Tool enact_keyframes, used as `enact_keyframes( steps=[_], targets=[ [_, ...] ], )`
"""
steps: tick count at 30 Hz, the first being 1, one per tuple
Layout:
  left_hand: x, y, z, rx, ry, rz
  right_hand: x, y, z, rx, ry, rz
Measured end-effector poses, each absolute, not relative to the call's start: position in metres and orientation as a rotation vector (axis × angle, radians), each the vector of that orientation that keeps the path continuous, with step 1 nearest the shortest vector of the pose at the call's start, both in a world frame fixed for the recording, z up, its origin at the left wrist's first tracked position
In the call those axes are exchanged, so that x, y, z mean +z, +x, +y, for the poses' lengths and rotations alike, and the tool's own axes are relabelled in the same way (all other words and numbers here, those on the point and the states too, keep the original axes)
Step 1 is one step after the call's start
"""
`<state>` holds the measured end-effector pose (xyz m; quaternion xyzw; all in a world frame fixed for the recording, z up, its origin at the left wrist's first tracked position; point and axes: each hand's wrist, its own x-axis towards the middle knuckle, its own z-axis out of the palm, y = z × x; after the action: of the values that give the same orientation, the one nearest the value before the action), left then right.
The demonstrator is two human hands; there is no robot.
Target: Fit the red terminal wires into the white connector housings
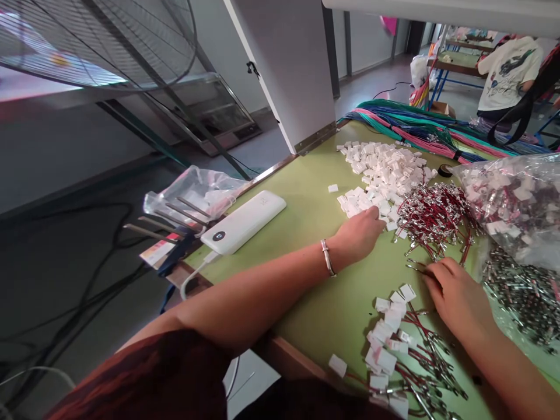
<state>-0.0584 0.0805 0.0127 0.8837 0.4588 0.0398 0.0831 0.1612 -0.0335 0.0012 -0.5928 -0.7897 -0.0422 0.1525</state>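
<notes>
My left hand (357, 234) is closed at the near edge of a pile of small white plastic connector housings (387, 166). Its fingertips touch the housings, but what they pinch is hidden. My right hand (459, 294) has thumb and fingers pressed together on a short red wire (416, 266), whose metal terminals stick out to the left. Just beyond that hand lies a heap of short red wires with crimped terminals (437, 213). Closer to my body, white housings with red wires fitted (387, 344) lie in a loose bunch on the green table (306, 204).
A white power bank (245, 221) with a cable lies at the left edge, beside a clear plastic bag (192, 189). Bundled coloured cables (420, 128) run along the back. Bagged parts (520, 198) stand right. A fan (109, 41) and a person (510, 76) are farther off.
</notes>
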Motion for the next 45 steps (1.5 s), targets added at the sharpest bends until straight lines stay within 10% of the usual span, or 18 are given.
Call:
enact_keyframes(
  steps=[11,22,45],
  targets=[
    [0.019,-0.054,0.065,0.169,2.630,1.286,0.005,0.161,-0.041,0.149,-1.711,-2.055],
    [0.014,-0.043,0.049,0.450,0.988,0.740,0.027,0.157,-0.045,0.884,-1.682,-1.613],
    [0.006,-0.040,0.046,0.492,1.047,0.575,0.019,0.148,-0.048,1.907,-1.480,-0.819]
  ],
)
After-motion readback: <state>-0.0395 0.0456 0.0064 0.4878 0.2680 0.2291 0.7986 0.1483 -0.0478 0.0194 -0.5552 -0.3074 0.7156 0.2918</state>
